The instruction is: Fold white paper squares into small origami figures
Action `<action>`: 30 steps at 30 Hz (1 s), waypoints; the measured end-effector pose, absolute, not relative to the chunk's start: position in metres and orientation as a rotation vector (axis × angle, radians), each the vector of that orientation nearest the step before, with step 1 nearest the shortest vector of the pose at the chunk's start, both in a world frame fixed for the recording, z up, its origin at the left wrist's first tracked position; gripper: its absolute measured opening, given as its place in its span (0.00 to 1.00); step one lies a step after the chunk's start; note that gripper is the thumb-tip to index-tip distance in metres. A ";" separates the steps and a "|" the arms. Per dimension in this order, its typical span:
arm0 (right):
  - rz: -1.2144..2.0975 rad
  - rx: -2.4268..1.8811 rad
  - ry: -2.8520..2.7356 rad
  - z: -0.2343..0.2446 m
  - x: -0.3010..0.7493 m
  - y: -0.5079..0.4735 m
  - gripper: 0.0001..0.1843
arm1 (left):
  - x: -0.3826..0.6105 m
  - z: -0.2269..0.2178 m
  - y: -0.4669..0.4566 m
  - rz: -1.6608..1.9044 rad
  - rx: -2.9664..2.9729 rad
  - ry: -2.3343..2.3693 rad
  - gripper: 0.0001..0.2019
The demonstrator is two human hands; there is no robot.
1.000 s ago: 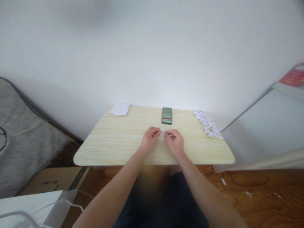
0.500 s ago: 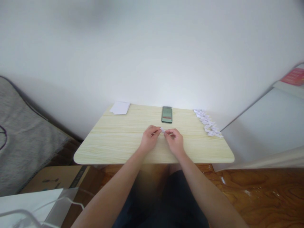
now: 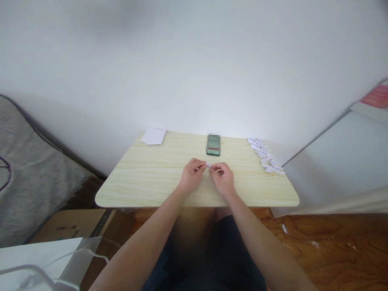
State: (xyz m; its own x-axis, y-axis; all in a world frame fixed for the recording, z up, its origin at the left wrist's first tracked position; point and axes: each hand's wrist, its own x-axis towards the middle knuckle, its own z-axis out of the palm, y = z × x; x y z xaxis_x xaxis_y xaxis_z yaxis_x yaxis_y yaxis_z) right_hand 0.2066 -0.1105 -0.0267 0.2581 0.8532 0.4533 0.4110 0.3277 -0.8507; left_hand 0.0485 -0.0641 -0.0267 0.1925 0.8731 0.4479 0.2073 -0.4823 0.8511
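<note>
Between my two hands, above the middle of the pale wooden table (image 3: 145, 178), is a small folded piece of white paper (image 3: 208, 165). My left hand (image 3: 191, 174) pinches its left end with thumb and forefinger. At the other end, my right hand (image 3: 222, 177) grips it the same way, fingertips close to the left ones. Most of the paper is covered by my fingers, so its exact shape cannot be made out. Just beyond my hands lies a phone (image 3: 214, 144) with its screen lit and blurred.
White paper sheets (image 3: 154, 136) lie stacked at the table's back left. Several folded white paper pieces (image 3: 265, 155) form a row along the right side. A wall rises behind the table. At lower left are a cardboard box (image 3: 69, 224) and a white cable (image 3: 87, 251).
My fingertips have closed in slightly on the folded paper, and less of it shows. The view has shifted a little; both hands keep their pinch.
</note>
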 end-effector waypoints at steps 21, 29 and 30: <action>0.417 -1.258 -1.431 -0.032 0.207 -0.108 0.08 | 0.049 -0.029 -0.064 1.320 1.804 1.002 0.07; 0.444 -1.222 -1.474 -0.033 0.205 -0.109 0.09 | 0.046 -0.026 -0.064 1.348 1.691 0.982 0.08; 0.451 -1.215 -1.479 -0.032 0.205 -0.110 0.09 | 0.045 -0.027 -0.063 1.350 1.668 0.985 0.09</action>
